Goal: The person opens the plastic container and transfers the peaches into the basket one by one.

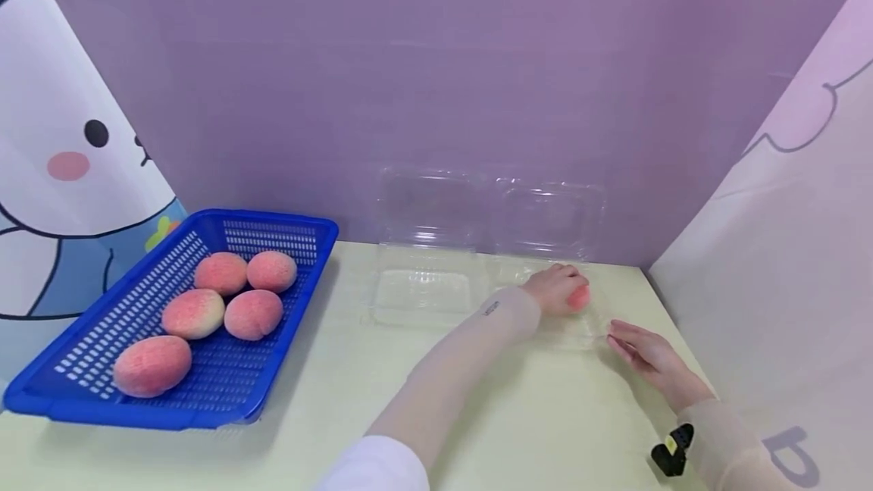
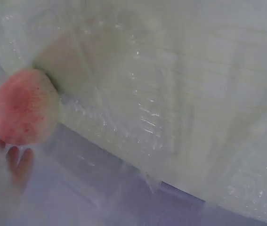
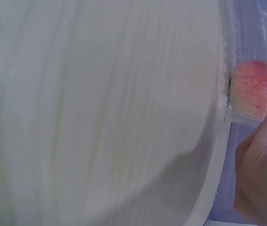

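My left hand (image 1: 554, 288) holds a pink fuzzy peach (image 1: 579, 298) inside the right-hand clear plastic clamshell box (image 1: 573, 341). In the left wrist view, fingertips curve around the red and cream peach (image 2: 25, 107) at its edge. My right hand (image 1: 648, 358) is at the box's right front corner, its fingers extended against the edge. The right wrist view shows the peach (image 3: 255, 89) through the clear wall, with an extended finger of the right hand (image 3: 265, 174) beside it. The box's lid (image 1: 549, 220) stands raised behind.
A second clear clamshell box (image 1: 423, 290) stands open to the left. Further left, a blue plastic basket (image 1: 273, 381) contains several peaches (image 1: 194, 314). A purple wall (image 1: 423, 97) closes off the back, and a pale panel (image 1: 784, 264) borders the right side.
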Motion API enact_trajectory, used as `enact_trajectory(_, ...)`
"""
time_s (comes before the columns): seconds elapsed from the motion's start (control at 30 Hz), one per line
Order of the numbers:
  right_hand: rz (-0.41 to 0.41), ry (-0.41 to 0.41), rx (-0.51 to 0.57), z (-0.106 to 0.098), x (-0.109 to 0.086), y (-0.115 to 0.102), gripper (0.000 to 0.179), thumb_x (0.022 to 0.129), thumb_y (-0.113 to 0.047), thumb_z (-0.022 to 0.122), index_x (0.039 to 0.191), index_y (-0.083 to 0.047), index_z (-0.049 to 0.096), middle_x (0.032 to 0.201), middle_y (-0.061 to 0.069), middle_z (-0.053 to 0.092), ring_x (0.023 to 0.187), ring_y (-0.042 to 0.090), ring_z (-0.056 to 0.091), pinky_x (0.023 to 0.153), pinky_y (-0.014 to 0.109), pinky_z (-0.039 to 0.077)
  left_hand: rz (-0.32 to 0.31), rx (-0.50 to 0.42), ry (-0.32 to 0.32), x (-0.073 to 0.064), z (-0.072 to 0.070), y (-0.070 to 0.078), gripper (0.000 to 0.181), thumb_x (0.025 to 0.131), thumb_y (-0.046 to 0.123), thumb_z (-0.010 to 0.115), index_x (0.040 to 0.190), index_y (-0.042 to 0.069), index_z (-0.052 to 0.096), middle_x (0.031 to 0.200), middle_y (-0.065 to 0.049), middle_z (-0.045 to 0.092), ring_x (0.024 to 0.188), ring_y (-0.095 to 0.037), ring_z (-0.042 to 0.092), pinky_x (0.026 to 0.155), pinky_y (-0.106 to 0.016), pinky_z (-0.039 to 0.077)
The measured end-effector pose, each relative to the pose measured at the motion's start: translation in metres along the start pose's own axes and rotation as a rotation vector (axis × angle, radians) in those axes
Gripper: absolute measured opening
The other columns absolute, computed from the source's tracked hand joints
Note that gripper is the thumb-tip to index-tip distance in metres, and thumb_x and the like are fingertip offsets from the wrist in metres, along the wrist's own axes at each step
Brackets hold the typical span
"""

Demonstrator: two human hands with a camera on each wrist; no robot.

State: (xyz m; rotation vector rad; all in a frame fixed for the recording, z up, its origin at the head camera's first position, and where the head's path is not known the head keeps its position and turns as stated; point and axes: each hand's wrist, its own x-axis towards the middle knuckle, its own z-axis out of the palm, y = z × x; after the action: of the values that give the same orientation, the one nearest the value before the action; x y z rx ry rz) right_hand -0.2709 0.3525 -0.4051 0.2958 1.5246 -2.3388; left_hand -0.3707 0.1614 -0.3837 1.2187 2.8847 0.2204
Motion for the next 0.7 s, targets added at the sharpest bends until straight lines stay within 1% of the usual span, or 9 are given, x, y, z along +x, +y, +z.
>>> enact_trajectory(0.1,-0.001,0.004,-0.019,0.005,0.000,0.006,0.022,0.089,0.002,0.052,0.083,-0.017,0.062,0.091,-0.001,0.060,0.085,0.007,0.061,0.081,0.017,0.051,-0.007,0.029,-0.020,0.002,0.006,-0.003,0.054,0.087,0.036,0.056,0.138,0.027,0.039,0.141,0.008,0.037,0.130,-0.011,0.033,0.108,-0.022,0.029)
enact_trajectory(0.23,-0.012,0.018,-0.024,0.007,-0.001,0.008,0.021,0.090,0.002,0.050,0.087,-0.016,0.059,0.093,0.001,0.058,0.085,0.007,0.061,0.080,0.016,0.051,-0.004,0.030,-0.001,0.004,0.011,-0.003,0.059,0.084,0.036,0.060,0.139,0.028,0.037,0.141,0.008,0.036,0.130,-0.012,0.032,0.107,-0.024,0.031)
enact_trajectory(0.3,-0.020,0.021,-0.038,0.007,-0.001,0.007,0.016,0.091,0.001,0.049,0.098,-0.011,0.055,0.093,0.000,0.057,0.085,0.006,0.061,0.081,0.015,0.050,-0.013,0.029,0.020,0.005,0.013,-0.002,0.061,0.083,0.037,0.062,0.138,0.030,0.037,0.140,0.008,0.035,0.130,-0.012,0.031,0.105,-0.025,0.034)
enact_trajectory(0.33,-0.024,0.023,-0.047,0.008,-0.001,0.006,0.018,0.091,0.001,0.049,0.107,-0.008,0.051,0.094,0.000,0.057,0.085,0.006,0.061,0.081,0.015,0.050,-0.019,0.029,0.031,0.005,0.013,-0.002,0.061,0.083,0.037,0.062,0.138,0.030,0.037,0.139,0.007,0.035,0.130,-0.013,0.032,0.104,-0.026,0.035)
enact_trajectory(0.43,-0.025,0.027,-0.073,0.008,-0.001,0.004,0.040,0.091,-0.001,0.049,0.127,-0.003,0.033,0.095,-0.001,0.056,0.086,0.005,0.061,0.082,0.014,0.049,-0.046,-0.005,0.042,0.005,0.017,0.000,0.066,0.080,0.037,0.066,0.138,0.033,0.035,0.136,0.008,0.037,0.126,-0.012,0.035,0.100,-0.026,0.039)
enact_trajectory(0.5,-0.019,0.037,-0.081,0.008,-0.002,0.003,0.043,0.091,0.000,0.050,0.129,-0.002,0.029,0.095,0.000,0.057,0.086,0.005,0.061,0.082,0.014,0.050,-0.061,-0.038,0.032,0.005,0.020,0.000,0.069,0.078,0.036,0.068,0.138,0.034,0.034,0.134,0.008,0.038,0.123,-0.012,0.039,0.097,-0.027,0.042)
enact_trajectory(0.57,-0.011,0.044,-0.077,0.008,-0.002,0.003,0.040,0.091,0.000,0.049,0.127,-0.004,0.032,0.094,0.000,0.057,0.085,0.005,0.061,0.081,0.014,0.050,-0.069,-0.072,0.025,0.004,0.025,0.001,0.071,0.077,0.036,0.069,0.138,0.036,0.033,0.132,0.009,0.040,0.118,-0.012,0.042,0.095,-0.027,0.043)
enact_trajectory(0.63,-0.007,0.050,-0.073,0.007,-0.002,0.003,0.037,0.091,0.001,0.049,0.125,-0.004,0.034,0.093,0.000,0.058,0.084,0.005,0.061,0.080,0.014,0.050,-0.071,-0.082,0.029,0.005,0.029,0.001,0.070,0.077,0.036,0.068,0.138,0.036,0.034,0.129,0.008,0.042,0.115,-0.012,0.045,0.092,-0.027,0.045)
enact_trajectory(0.7,-0.012,0.058,-0.071,0.007,-0.002,0.003,0.040,0.091,0.001,0.049,0.127,-0.003,0.032,0.092,0.001,0.058,0.083,0.006,0.062,0.080,0.014,0.050,-0.068,-0.076,0.037,0.006,0.031,0.001,0.069,0.078,0.036,0.068,0.138,0.037,0.034,0.128,0.008,0.042,0.113,-0.012,0.045,0.091,-0.027,0.045)
